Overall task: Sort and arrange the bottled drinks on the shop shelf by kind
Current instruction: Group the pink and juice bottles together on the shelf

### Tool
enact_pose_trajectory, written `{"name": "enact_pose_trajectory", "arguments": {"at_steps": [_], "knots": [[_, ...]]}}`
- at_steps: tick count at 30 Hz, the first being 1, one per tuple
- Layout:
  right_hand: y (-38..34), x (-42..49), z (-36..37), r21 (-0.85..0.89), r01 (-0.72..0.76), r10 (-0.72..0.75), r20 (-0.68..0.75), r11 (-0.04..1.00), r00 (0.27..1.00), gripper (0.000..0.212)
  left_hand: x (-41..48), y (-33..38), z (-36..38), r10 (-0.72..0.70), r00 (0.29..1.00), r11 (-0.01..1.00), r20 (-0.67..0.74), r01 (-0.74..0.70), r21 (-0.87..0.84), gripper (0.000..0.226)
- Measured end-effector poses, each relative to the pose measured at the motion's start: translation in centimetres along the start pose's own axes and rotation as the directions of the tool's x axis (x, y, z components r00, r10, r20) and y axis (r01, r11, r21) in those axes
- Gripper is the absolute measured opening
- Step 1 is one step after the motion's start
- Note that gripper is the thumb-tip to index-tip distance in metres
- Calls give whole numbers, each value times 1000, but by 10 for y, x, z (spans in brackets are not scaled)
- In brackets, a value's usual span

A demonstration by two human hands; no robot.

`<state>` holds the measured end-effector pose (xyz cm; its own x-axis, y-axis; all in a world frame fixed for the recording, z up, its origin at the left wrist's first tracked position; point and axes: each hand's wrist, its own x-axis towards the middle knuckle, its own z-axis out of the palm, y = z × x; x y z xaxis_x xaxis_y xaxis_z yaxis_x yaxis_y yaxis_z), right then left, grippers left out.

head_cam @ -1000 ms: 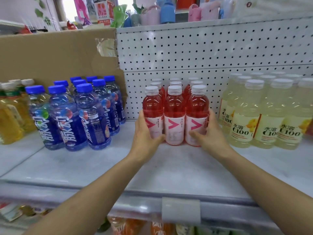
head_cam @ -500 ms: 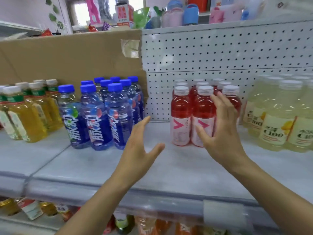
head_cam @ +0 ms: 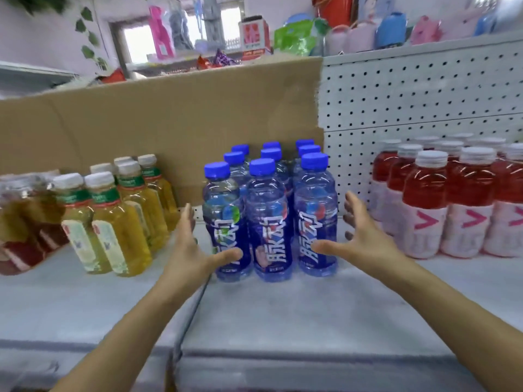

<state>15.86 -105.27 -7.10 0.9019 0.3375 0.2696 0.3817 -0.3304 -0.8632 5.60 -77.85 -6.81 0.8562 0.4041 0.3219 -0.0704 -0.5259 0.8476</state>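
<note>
A block of blue-capped blue bottles [head_cam: 268,216] stands in three rows at the shelf's middle. My left hand [head_cam: 189,250] is spread open at the block's left side, its thumb in front of the front-left bottle. My right hand [head_cam: 359,239] is spread open at the block's right side, thumb before the front-right bottle. Neither hand holds anything. Red drinks with white caps and pink labels [head_cam: 447,205] stand grouped to the right. Yellow tea bottles with green bands [head_cam: 119,219] stand grouped to the left.
The grey shelf board [head_cam: 283,312] has bare room in front of the bottles, with a seam between two boards at left. Cardboard [head_cam: 169,117] and white pegboard [head_cam: 418,91] back the shelf. Blurred bottles with dark red labels [head_cam: 22,222] stand at far left.
Both hands let go of the red bottles and moved left to either side of the blue block. The view swung left, so the pale yellow bottles at right left the frame.
</note>
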Motion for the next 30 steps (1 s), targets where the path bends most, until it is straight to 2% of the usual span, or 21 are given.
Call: {"name": "enact_pose_trajectory", "arguments": {"at_steps": [2, 3, 5, 7, 11, 16, 18, 19, 21, 23, 26, 30], "knots": [[2, 9, 5, 30, -45, 44, 31, 999, 999, 139, 19, -6, 1, -39, 986, 998, 160, 47, -47, 117], [3, 12, 7, 46, -47, 45, 58, 998, 997, 128, 27, -10, 3, -56, 974, 994, 218, 76, -83, 105], [0, 13, 14, 68, -36, 28, 117, 997, 993, 88, 38, -17, 12, -77, 953, 977, 295, 131, -169, 90], [0, 18, 22, 91, -31, 18, 134, 995, 991, 74, 46, -22, 20, -52, 950, 959, 307, 133, -250, 82], [3, 29, 32, 123, -63, 53, 83, 990, 995, 73, 54, -28, 32, -8, 954, 925, 298, 121, -360, 77], [7, 29, 37, 146, -39, 34, 38, 989, 999, 76, 49, -19, 33, -6, 964, 930, 267, 104, -353, 67], [7, 26, 37, 163, -32, 28, 27, 986, 999, 76, 44, -12, 30, -2, 972, 929, 235, 89, -360, 79], [8, 25, 37, 168, -24, 21, 18, 986, 1000, 76, 41, -10, 28, 14, 977, 931, 211, 64, -359, 92], [8, 23, 37, 168, -2, 3, -4, 986, 1000, 77, 32, -6, 28, 53, 987, 954, 154, -4, -299, 129], [9, 23, 39, 164, 5, -2, -15, 987, 1000, 83, 24, -2, 36, 68, 995, 987, 75, -56, -152, 161], [10, 24, 41, 158, 36, -29, -50, 987, 998, 94, 20, -3, 54, 68, 997, 995, -31, -70, -75, 165], [13, 24, 41, 169, 76, -61, -92, 983, 994, 97, 30, -10, 57, 75, 990, 985, -118, -92, -148, 152]]}}
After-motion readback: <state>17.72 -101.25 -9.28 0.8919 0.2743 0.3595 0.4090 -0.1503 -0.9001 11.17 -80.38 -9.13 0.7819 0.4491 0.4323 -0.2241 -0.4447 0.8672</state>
